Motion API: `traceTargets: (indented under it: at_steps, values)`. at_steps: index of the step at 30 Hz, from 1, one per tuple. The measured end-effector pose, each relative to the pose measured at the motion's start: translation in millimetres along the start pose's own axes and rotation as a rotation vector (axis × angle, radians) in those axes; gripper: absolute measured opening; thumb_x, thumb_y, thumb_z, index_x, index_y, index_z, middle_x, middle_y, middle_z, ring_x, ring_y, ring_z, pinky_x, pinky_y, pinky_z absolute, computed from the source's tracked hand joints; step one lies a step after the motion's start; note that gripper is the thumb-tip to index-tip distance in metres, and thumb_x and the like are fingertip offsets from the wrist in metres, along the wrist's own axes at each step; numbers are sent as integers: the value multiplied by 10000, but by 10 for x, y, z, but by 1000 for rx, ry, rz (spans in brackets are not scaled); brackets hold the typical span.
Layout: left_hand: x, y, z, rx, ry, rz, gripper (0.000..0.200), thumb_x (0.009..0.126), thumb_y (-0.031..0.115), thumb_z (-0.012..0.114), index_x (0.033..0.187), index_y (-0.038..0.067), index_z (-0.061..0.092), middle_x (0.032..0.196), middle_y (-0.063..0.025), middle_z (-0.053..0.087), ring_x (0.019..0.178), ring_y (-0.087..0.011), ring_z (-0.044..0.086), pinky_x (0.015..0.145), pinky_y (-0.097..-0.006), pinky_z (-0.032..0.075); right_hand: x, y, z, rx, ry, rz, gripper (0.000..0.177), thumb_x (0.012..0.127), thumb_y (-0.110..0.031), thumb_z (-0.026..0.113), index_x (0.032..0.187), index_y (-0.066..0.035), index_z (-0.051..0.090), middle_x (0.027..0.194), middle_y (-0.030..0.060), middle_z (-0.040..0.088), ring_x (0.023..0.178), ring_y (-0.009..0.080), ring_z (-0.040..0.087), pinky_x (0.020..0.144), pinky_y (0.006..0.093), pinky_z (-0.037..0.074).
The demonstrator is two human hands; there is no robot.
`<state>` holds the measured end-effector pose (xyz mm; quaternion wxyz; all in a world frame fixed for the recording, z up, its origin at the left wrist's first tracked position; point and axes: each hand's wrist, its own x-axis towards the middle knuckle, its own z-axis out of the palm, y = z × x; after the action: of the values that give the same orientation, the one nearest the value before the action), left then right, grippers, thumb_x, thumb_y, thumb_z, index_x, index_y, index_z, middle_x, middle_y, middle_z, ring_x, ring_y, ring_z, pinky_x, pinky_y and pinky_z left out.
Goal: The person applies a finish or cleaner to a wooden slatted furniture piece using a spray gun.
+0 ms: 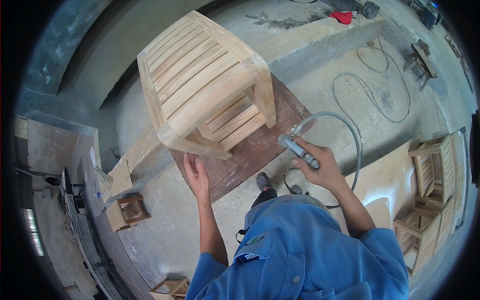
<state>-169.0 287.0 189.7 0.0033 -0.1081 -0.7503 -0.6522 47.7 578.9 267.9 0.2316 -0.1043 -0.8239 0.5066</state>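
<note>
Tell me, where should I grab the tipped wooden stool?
Probably the near leg, coming from the person's own side. The stool lies tipped on the board, so that solid curved leg sticks out lowest and closest, right by the open left hand. The slats offer only thin gaps. The right hand is full with the tool.

Soft, even daylight filled the scene, with only faint shadows under the chair (pixel 210 82) on the floor (pixel 320 90). Heavy fisheye distortion bent the edges, a black vignette ringed the frame, and detail blurred toward the rim
</note>
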Motion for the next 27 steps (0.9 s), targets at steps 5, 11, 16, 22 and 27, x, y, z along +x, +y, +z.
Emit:
traceTargets:
  at_steps: [5,11,16,22,27]
  values:
    - [336,188,34,7,-117,148,634,994,282,584,1456,-51,307,1397,-205,464,1314,-269,423,1128,-401,284,282,-33,536,-231,110,63,506,830,-250,755,1256,-15,616,813,209,676,701,359,689,617,356,524]
    - [567,-13,-194,120,-209,63,600,955,439,621,1271,-58,505,1252,-161,562,1163,-232,506,1039,-368,357,368,-148,981,-151,35,77,523,828,-287,763,1253,-19,617,812,209,692,688,356,696,636,372,543]
    - [650,-54,-306,126,-276,18,587,936,424,657,1245,-57,525,1209,-144,585,1105,-217,536,997,-361,397,338,-169,1240,-68,29,94,523,834,-403,734,1231,-77,630,922,155,707,774,368,688,663,427,551]
    - [776,-272,-356,153,-367,-20,482,905,303,718,1187,-55,562,1133,-125,611,1018,-201,582,929,-348,457,610,-165,1297,-233,174,206,521,837,-347,747,1252,-55,629,859,177,714,691,353,692,611,398,546]
    - [782,-219,-242,207,-417,56,411,939,251,672,1180,-69,580,1118,-147,645,1028,-215,604,936,-356,467,722,-93,1602,-143,67,193,554,875,-502,635,1277,-121,622,725,170,679,666,361,677,630,459,535]
